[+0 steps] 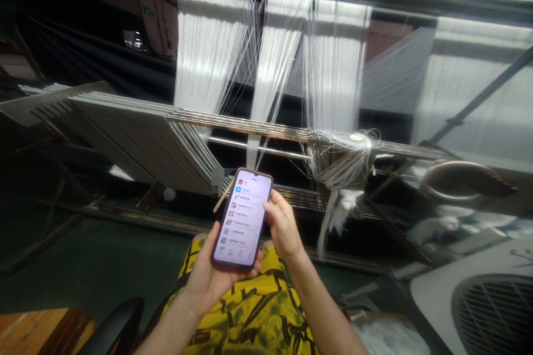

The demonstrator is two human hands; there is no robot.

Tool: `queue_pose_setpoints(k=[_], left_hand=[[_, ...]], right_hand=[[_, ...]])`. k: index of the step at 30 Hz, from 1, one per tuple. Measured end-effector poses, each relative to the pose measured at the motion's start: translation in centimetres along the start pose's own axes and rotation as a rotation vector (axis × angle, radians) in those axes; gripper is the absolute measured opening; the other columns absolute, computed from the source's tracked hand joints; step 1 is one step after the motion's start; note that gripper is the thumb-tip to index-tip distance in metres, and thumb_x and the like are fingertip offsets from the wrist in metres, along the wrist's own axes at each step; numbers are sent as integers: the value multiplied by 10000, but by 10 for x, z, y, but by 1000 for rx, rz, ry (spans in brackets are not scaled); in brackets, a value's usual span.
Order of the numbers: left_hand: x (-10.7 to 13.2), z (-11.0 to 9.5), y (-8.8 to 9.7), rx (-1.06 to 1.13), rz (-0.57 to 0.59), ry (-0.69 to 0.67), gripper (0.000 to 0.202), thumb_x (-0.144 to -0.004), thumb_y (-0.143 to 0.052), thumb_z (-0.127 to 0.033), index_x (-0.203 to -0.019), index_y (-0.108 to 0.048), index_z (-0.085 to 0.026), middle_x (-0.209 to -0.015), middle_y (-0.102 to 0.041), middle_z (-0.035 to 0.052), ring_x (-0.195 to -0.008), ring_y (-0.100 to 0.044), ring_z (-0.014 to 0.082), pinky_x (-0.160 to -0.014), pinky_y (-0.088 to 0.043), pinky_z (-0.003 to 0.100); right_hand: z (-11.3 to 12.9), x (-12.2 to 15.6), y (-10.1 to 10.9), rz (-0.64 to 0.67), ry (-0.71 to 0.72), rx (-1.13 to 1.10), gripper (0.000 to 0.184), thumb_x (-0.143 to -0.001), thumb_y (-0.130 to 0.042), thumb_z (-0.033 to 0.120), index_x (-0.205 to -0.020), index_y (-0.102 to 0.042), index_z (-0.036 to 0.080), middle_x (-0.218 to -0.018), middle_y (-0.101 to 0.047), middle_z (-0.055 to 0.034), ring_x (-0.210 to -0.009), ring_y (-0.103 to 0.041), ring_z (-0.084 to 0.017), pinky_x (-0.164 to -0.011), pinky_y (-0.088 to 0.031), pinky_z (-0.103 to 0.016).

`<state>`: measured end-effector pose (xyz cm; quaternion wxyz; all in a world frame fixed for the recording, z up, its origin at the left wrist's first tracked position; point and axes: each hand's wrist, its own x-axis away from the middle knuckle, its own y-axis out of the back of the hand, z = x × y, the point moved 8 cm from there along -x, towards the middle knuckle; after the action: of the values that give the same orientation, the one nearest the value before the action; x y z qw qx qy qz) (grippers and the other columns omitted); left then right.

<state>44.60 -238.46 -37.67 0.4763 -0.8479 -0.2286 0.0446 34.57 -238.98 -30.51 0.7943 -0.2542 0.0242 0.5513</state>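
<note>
- Left hand (206, 280) grasping a smartphone (241, 219) above a yellow patterned garment (250, 305): drop possible from a loosened grip.
- Right hand (283, 224) released, just beside the phone's right edge: tipping possible from a careless tap.
- Farther, tangled white warp threads (341, 150) on the loom's metal bar (250, 128): snagging possible from a careless reach.

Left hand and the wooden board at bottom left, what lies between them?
In the head view, a curved black object lies between the left hand and the wooden board, with dark green floor beyond it.
</note>
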Motion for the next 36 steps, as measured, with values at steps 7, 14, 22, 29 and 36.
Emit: queue_pose_setpoints(k=[7, 14, 22, 29, 36], left_hand=[[0, 3, 3, 7, -5, 5, 647, -832, -299, -591, -1046, -623, -72, -881, -675, 223, -752, -640, 277, -693, -443, 353], [-3, 4, 0, 43, 1, 8, 619, -830, -318, -587, -1024, -644, -99, -834, -682, 186, -755, -640, 271, -684, -447, 354], [-2, 4, -2, 80, 17, 8, 622, -845, -285, -580, -1023, -645, -105, -794, -680, 169, -758, -641, 253, -685, -459, 356], [-2, 2, -4, 54, 20, 6, 637, -837, -285, -592, -1019, -641, -95, -798, -679, 174, -735, -643, 259, -664, -450, 337], [-3, 3, -1, 25, 46, -11, 635, -843, -270, -585, -1083, -602, -100, -863, -675, 192, -750, -639, 285, -677, -431, 351]], right_hand=[[-1, 0, 3, -14, -10, 5, 263, -773, -560, 222, -1029, -608, 185, -1018, -672, -31, -960, -612, -219, -891, -449, -347], [2, 4, -1, 52, -13, 52, 414, -685, -665, 173, -1075, -527, 184, -1007, -675, -54, -911, -641, -221, -790, -510, -333], [-2, 5, -3, 40, -55, 104, 494, -633, -707, 145, -1065, -478, 217, -1047, -660, -41, -894, -651, -212, -774, -528, -334], [-4, 5, -2, 96, -11, 30, 459, -707, -667, 209, -1127, -481, 210, -1071, -648, -50, -982, -615, -228, -833, -493, -346], [-7, 6, 1, 75, -22, 67, 458, -719, -650, 236, -1141, -475, 199, -1042, -651, -58, -960, -612, -238, -832, -491, -371]])
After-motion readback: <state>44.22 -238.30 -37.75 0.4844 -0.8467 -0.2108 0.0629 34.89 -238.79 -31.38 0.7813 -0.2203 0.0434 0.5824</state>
